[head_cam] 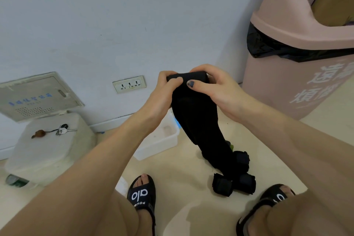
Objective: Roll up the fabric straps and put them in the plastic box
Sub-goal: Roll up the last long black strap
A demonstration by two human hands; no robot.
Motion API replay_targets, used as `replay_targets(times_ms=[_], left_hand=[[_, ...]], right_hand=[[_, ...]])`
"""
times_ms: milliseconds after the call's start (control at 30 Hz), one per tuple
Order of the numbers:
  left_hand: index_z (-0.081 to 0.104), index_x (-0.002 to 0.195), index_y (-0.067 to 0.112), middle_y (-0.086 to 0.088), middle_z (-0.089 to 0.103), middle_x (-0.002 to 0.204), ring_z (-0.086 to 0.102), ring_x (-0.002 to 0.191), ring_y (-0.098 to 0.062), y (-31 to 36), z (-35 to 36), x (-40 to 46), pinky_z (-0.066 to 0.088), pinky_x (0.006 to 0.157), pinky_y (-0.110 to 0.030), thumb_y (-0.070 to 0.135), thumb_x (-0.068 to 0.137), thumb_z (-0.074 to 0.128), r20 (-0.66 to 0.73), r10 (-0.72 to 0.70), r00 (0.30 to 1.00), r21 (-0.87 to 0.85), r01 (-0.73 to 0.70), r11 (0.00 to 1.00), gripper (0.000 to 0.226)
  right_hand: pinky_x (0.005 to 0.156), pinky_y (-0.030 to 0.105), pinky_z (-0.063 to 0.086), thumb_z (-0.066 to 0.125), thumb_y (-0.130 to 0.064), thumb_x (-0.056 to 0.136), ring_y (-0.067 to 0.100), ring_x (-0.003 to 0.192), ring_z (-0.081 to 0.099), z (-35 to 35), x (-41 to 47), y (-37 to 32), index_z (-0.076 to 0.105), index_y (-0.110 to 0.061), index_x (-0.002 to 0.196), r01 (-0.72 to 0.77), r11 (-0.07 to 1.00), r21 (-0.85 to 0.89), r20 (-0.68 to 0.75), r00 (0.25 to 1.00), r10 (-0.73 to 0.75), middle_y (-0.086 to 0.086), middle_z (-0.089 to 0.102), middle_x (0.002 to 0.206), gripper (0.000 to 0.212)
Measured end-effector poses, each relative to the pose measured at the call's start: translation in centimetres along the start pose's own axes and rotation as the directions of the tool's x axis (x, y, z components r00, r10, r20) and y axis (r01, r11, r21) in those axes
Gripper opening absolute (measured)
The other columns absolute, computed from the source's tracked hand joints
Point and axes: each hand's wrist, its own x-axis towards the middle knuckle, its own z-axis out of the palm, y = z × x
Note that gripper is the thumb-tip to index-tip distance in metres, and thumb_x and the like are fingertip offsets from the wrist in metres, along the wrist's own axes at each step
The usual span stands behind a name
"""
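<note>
While both my hands pinch the rolled top of the black strap (197, 120), left hand (162, 94) and right hand (214, 86) curled on it, its tail hangs to the floor by three rolled straps (234, 176). Plastic box (162, 140) sits beneath my left wrist. Loose grip likely unrolls it; dragging tail may snag those rolls.

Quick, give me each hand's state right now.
Left hand: grips the rolled top of the black fabric strap.
Right hand: grips the same roll.
</note>
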Motion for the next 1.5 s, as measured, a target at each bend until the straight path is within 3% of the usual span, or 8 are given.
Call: replay_targets(times_ms=[133, 267, 400, 600, 867, 1133, 1300, 1500], left_hand=[[0.050, 0.113, 0.024, -0.003, 0.060, 0.105, 0.062, 0.092, -0.018, 0.1, -0.3, 0.0, 0.049, 0.081, -0.036, 0.031, 0.087, 0.055, 0.045, 0.060, 0.997, -0.016, -0.059, 0.998, 0.027], [0.050, 0.111, 0.025, -0.002, 0.056, 0.098, 0.059, 0.083, -0.015, 0.0, -0.5, -0.1, 0.049, 0.070, -0.027, 0.012, 0.102, 0.050, 0.054, 0.139, 0.989, 0.018, -0.140, 0.990, 0.015], [0.051, 0.110, 0.025, -0.005, 0.056, 0.101, 0.058, 0.085, -0.017, 0.2, -0.7, -0.1, 0.049, 0.069, -0.028, 0.008, 0.101, 0.049, 0.012, 0.162, 0.987, -0.015, -0.162, 0.987, 0.020], [0.053, 0.108, 0.026, 0.000, 0.059, 0.102, 0.057, 0.088, -0.015, 1.1, -1.3, 0.2, 0.043, 0.071, -0.031, 0.025, 0.084, 0.052, -0.122, 0.072, 0.990, -0.128, -0.087, 0.988, 0.024], [0.050, 0.109, 0.023, -0.003, 0.057, 0.104, 0.056, 0.088, -0.019, 0.9, -0.9, 0.1, 0.044, 0.065, -0.029, 0.010, 0.103, 0.045, -0.111, 0.074, 0.991, -0.140, -0.090, 0.986, 0.015], [0.048, 0.115, 0.032, 0.002, 0.056, 0.107, 0.059, 0.087, -0.012, 0.3, 0.4, -0.4, 0.049, 0.073, -0.028, 0.024, 0.096, 0.053, -0.035, 0.147, 0.989, 0.032, -0.146, 0.989, 0.021], [0.053, 0.109, 0.024, 0.011, 0.056, 0.100, 0.053, 0.092, -0.007, 0.1, 1.2, -1.0, 0.042, 0.081, -0.021, 0.004, 0.106, 0.039, 0.085, 0.344, 0.935, 0.295, -0.354, 0.888, 0.025], [0.057, 0.099, 0.021, 0.008, 0.058, 0.097, 0.050, 0.094, -0.010, -0.1, 1.6, -1.4, 0.038, 0.075, -0.020, 0.016, 0.097, 0.045, 0.130, 0.317, 0.939, 0.338, -0.343, 0.877, 0.013]], right_hand=[[0.090, 0.037, 0.058, 0.070, -0.011, 0.096, 0.031, 0.102, 0.070, -0.2, -0.1, -0.3, 0.067, -0.012, 0.117, -0.035, 0.996, 0.078, 0.015, 0.999, 0.034, 0.009, 0.070, 0.103, 0.021], [0.073, 0.027, 0.056, 0.065, -0.025, 0.100, 0.013, 0.089, 0.072, -0.2, -0.4, -0.6, 0.062, -0.014, 0.120, -0.215, 0.971, 0.102, 0.099, 0.974, 0.205, -0.002, 0.071, 0.097, 0.023], [0.096, 0.037, 0.054, 0.049, -0.036, 0.107, 0.011, 0.091, 0.070, -0.1, -0.2, -0.6, 0.063, -0.015, 0.122, -0.295, 0.935, 0.197, 0.163, 0.950, 0.266, -0.001, 0.071, 0.098, 0.029], [0.100, 0.042, 0.057, 0.043, -0.009, 0.099, 0.027, 0.094, 0.071, -1.4, 0.1, -0.8, 0.063, -0.001, 0.117, -0.318, 0.801, 0.508, 0.191, 0.948, 0.255, 0.015, 0.069, 0.108, 0.028], [0.082, 0.032, 0.055, 0.062, -0.001, 0.096, 0.016, 0.074, 0.066, -1.0, -0.1, -1.0, 0.052, -0.015, 0.087, -0.280, 0.909, 0.308, 0.135, 0.959, 0.250, 0.000, 0.065, 0.076, 0.019], [0.095, 0.059, 0.054, 0.083, -0.013, 0.077, 0.028, 0.091, 0.067, 0.5, -0.4, -0.8, 0.051, -0.015, 0.099, -0.224, 0.975, 0.011, -0.114, 0.968, 0.224, 0.017, 0.068, 0.105, 0.039], [0.064, 0.027, 0.045, 0.070, -0.015, 0.086, 0.010, 0.082, 0.058, 1.4, -0.8, -0.7, 0.047, -0.012, 0.114, -0.214, 0.955, -0.204, -0.267, 0.951, 0.155, 0.000, 0.059, 0.097, 0.036], [0.060, 0.023, 0.042, 0.065, -0.018, 0.090, 0.003, 0.079, 0.054, 2.0, -1.5, -0.7, 0.042, -0.012, 0.118, -0.234, 0.947, -0.219, -0.302, 0.939, 0.162, -0.006, 0.054, 0.094, 0.037]])
